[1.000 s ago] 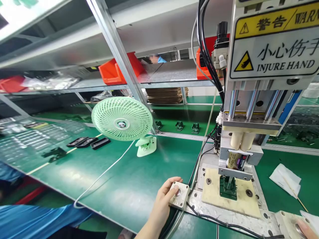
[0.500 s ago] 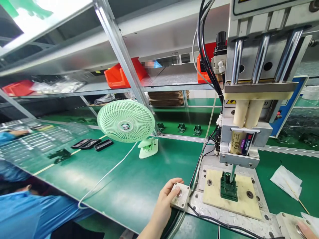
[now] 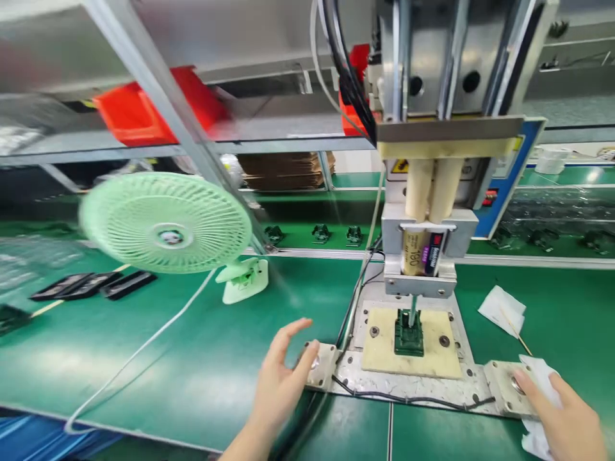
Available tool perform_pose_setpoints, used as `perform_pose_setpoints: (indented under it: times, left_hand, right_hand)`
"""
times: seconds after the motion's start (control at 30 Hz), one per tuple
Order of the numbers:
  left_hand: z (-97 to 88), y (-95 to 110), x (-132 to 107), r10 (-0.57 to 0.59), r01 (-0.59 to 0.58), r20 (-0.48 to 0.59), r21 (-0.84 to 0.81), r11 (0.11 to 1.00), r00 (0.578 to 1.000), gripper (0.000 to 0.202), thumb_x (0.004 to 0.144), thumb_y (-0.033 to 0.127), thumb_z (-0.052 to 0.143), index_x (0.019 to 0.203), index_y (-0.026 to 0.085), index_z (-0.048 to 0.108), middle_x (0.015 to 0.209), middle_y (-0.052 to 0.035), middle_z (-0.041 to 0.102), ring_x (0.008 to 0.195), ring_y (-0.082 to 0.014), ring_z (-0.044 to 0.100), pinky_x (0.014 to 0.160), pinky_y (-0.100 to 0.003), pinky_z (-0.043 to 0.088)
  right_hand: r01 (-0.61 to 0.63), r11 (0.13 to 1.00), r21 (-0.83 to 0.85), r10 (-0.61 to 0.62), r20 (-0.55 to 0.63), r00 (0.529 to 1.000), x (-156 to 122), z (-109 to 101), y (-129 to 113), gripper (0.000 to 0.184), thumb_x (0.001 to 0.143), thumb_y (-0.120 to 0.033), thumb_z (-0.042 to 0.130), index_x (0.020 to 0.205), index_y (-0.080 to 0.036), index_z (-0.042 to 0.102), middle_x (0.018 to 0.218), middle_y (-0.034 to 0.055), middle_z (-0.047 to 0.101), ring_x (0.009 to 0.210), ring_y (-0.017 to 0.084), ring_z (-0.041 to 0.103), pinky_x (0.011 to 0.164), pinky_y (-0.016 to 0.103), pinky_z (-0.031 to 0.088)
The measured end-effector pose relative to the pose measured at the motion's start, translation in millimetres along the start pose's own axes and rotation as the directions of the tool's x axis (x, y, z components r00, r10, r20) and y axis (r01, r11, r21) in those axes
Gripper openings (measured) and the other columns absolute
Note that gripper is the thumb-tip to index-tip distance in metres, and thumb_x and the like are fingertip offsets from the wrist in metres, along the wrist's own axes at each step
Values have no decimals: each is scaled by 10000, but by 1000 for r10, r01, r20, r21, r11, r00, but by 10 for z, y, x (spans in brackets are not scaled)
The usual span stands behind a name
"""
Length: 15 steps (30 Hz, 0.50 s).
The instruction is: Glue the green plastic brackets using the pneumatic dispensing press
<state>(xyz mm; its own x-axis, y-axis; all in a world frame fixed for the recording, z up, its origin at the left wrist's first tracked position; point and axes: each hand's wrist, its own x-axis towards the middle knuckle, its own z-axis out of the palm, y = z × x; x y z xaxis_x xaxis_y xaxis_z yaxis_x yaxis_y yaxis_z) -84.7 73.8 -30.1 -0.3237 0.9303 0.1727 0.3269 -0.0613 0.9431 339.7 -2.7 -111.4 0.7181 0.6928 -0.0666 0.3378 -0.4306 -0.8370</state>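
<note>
The left hand (image 3: pixel 281 384) is spread, its thumb and forefinger parted in a wide curve; the thumb tip lies over the edge of a squarish, pale metal button block (image 3: pixel 327 366) with small corner holes and a round metal button. The right hand (image 3: pixel 571 419) has its thumb at the button of a matching right-hand block (image 3: pixel 501 387); a crumpled, soft white tissue (image 3: pixel 546 384) passes between thumb and forefinger and emerges below the palm, and whether the fingers pinch it cannot be told. Between the two hands and slightly beyond them, the dark green plastic part (image 3: pixel 408 339), blocky with an uneven, stepped top, sits upright in a smooth cream plate (image 3: pixel 437 362), whose flat face carries dark round fasteners. This rests on a scuffed, silvery metal base plate (image 3: pixel 377 383). Above the part, a slender, pale nozzle (image 3: pixel 414 308) descends to its top; contact at the tip is unclear. Higher, a metal bracket (image 3: pixel 466 237) frames a labelled twin cartridge (image 3: pixel 421 253), topped by two smooth, ivory-coloured cylinders (image 3: pixel 430 186); polished guide rods (image 3: pixel 450 64) rise above. Beyond the left hand, to its left, stands a mint-green plastic fan (image 3: pixel 166 224) with a finely ribbed, round guard. Just beyond the right hand lies a flat, creased white sheet (image 3: pixel 500 308) bearing a thin wooden stick (image 3: pixel 521 339).
</note>
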Motion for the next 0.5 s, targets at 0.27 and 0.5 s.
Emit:
perform_pose_setpoints:
  times: [0.27, 0.5]
  left_hand:
    - [745, 700, 228, 35, -62, 647, 19, 998, 762, 856, 459, 278, 917, 1252, 217, 599, 1356, -126, 573, 1280, -366, 508, 1137, -507, 348]
    - [1120, 629, 246, 22, 113, 791, -114, 987, 611, 492, 628, 221, 829, 1080, 170, 642, 1074, -103, 700, 1044, -270, 655, 994, -420, 492]
  right_hand:
    - [134, 985, 112, -134, -12, 991, -209, -8, -301, 541, 677, -645, 713, 573, -221, 393, 526, -34, 404, 490, 148, 389, 412, 252, 313]
    - [105, 981, 166, -112, 33, 993, -215, -10, -272, 526, 688, -664, 717, 631, -193, 490, 575, -33, 445, 547, 141, 408, 464, 230, 349]
